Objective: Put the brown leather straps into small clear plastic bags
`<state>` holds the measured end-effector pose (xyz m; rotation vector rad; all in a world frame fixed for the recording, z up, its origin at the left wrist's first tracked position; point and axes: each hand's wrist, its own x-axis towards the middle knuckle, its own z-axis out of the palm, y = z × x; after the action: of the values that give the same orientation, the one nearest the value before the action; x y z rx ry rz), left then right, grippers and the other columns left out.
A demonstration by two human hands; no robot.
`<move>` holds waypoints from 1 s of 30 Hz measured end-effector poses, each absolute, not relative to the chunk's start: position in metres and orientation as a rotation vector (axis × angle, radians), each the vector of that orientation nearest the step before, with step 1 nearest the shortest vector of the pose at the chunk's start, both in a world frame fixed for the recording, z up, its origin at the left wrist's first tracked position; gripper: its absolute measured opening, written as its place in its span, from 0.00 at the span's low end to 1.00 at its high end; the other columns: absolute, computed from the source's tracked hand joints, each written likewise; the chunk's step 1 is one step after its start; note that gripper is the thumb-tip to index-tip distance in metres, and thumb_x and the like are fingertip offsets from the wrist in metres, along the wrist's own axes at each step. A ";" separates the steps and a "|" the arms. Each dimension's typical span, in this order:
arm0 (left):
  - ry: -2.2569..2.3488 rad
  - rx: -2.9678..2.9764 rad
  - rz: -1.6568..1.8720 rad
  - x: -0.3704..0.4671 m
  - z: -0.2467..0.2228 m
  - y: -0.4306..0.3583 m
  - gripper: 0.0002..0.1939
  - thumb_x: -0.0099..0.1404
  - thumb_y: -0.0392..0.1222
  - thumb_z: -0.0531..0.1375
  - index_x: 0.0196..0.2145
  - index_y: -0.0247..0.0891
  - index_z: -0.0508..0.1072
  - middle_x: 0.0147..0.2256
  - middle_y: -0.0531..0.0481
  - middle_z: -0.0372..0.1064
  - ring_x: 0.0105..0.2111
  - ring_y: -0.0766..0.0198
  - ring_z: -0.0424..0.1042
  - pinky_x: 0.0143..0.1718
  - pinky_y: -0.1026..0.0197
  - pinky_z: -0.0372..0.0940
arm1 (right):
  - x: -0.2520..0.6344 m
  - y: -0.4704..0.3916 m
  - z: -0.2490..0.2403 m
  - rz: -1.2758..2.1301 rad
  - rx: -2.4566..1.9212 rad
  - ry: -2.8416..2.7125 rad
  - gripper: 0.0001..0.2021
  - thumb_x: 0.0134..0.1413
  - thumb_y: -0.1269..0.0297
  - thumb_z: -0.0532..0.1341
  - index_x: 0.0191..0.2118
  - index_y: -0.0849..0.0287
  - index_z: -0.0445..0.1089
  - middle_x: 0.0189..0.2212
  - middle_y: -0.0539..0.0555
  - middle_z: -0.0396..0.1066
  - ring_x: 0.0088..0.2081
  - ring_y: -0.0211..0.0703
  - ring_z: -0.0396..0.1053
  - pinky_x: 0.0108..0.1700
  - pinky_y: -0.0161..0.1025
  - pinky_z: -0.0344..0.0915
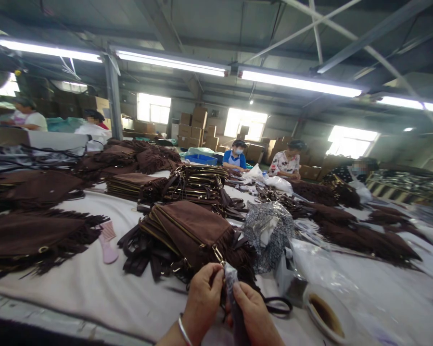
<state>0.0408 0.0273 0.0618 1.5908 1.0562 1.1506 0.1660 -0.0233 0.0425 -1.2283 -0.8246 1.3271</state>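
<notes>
At the lower middle, my left hand, with a silver bangle at its wrist, pinches near a gold clasp at the corner of a brown fringed bag. My right hand is closed on a dark strap whose upper end has a clear plastic wrap. The two hands almost touch. That bag lies tilted on a stack of similar bags with gold zippers, and loose dark straps hang out at its left.
A pink comb lies left on the white cloth. Right of the bags are a speckled plastic bag, a small box and a bowl with brown liquid. More bag piles and several seated people are beyond.
</notes>
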 end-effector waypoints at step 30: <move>0.820 0.769 0.924 0.050 0.062 0.033 0.16 0.57 0.48 0.63 0.41 0.37 0.72 0.39 0.46 0.72 0.32 0.67 0.71 0.25 0.69 0.62 | 0.189 -0.023 0.037 1.969 -0.416 -0.472 0.12 0.55 0.54 0.61 0.34 0.59 0.69 0.09 0.37 0.49 0.09 0.28 0.42 0.13 0.29 0.52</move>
<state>0.0497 0.0332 0.0615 0.7691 0.8200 0.9241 0.1890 -0.0228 0.0373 -0.4161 -0.4717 1.9692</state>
